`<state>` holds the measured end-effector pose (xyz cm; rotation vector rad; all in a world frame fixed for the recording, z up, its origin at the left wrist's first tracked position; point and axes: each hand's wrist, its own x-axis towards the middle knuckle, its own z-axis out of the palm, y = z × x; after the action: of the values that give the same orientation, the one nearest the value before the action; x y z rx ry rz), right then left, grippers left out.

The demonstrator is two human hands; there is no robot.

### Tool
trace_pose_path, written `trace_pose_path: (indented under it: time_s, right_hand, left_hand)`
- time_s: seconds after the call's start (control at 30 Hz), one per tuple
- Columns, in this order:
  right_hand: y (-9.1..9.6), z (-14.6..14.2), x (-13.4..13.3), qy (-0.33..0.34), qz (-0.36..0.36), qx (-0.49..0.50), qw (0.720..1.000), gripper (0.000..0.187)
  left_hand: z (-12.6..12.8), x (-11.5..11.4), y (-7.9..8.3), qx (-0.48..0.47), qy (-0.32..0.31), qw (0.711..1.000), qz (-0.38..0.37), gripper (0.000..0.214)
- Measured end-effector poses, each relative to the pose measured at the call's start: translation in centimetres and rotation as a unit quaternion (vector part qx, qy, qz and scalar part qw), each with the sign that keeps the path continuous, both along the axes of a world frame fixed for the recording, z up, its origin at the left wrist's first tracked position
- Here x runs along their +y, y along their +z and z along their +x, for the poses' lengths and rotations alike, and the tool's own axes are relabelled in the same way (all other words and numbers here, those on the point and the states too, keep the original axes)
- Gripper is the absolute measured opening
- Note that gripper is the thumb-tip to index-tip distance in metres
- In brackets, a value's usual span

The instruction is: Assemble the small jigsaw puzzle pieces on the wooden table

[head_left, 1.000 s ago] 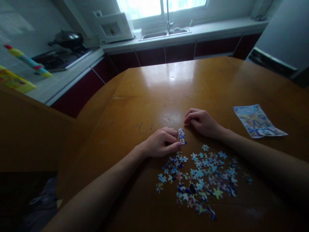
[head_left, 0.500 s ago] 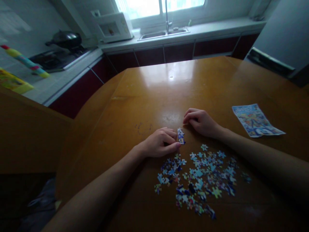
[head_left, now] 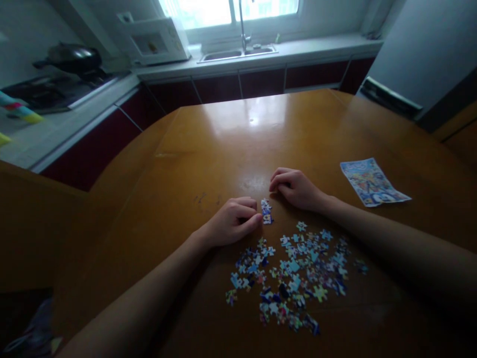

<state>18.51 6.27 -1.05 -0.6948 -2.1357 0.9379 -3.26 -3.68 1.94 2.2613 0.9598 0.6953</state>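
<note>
A short strip of joined jigsaw pieces (head_left: 266, 212), white and blue, lies flat on the wooden table between my hands. My left hand (head_left: 235, 221) rests just left of it, thumb and fingers apart, the thumb tip at the strip's lower left edge. Up and to the right, my right hand (head_left: 296, 189) lies on the table with its fingers loosely curled in; nothing shows in it. Nearer to me spreads a loose heap of jigsaw pieces (head_left: 294, 266), mostly light blue, dark blue and yellow-green.
A creased printed picture sheet (head_left: 372, 184) lies on the table (head_left: 208, 149) at the right. Beyond the table's far edge are a counter with a sink (head_left: 223, 55), a microwave (head_left: 156, 42) and a pot (head_left: 74, 57) on the stove. A fridge (head_left: 417, 54) stands at the right.
The view has swung slightly right, so everything sits further left in it. Both hands keep nearly the same pose, and the strip and loose pieces lie as before.
</note>
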Motion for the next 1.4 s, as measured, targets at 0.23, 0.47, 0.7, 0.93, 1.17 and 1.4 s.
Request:
trace_pose_path:
  time_s: [0.23,0.47,0.7,0.93,1.17,1.4]
  right_hand:
    - [-0.12,-0.16,0.18,0.002,-0.003,0.005,1.0,0.025]
    - [-0.07,-0.13,0.45,0.006,-0.012,-0.01,1.0,0.024]
    - [0.0,-0.11,0.38,0.01,-0.005,-0.008,1.0,0.025]
    - [0.0,-0.09,0.45,0.01,-0.004,-0.005,1.0,0.024]
    - [-0.24,-0.16,0.54,0.007,-0.003,-0.012,1.0,0.024]
    - [-0.13,-0.16,0.51,0.011,-0.012,-0.018,1.0,0.024]
  left_hand:
    - [-0.16,0.06,0.29,0.008,-0.011,1.0,0.01,0.038]
    - [-0.16,0.29,0.61,0.014,-0.007,1.0,0.025,0.029]
    - [-0.17,0.36,0.48,0.03,0.025,0.998,0.043,0.023]
    - [-0.24,0.4,0.32,0.03,0.023,0.998,0.04,0.022]
    - [0.01,0.4,0.58,0.032,0.03,0.998,0.054,0.023]
    - [0.06,0.32,0.55,0.021,0.039,0.998,0.055,0.025]
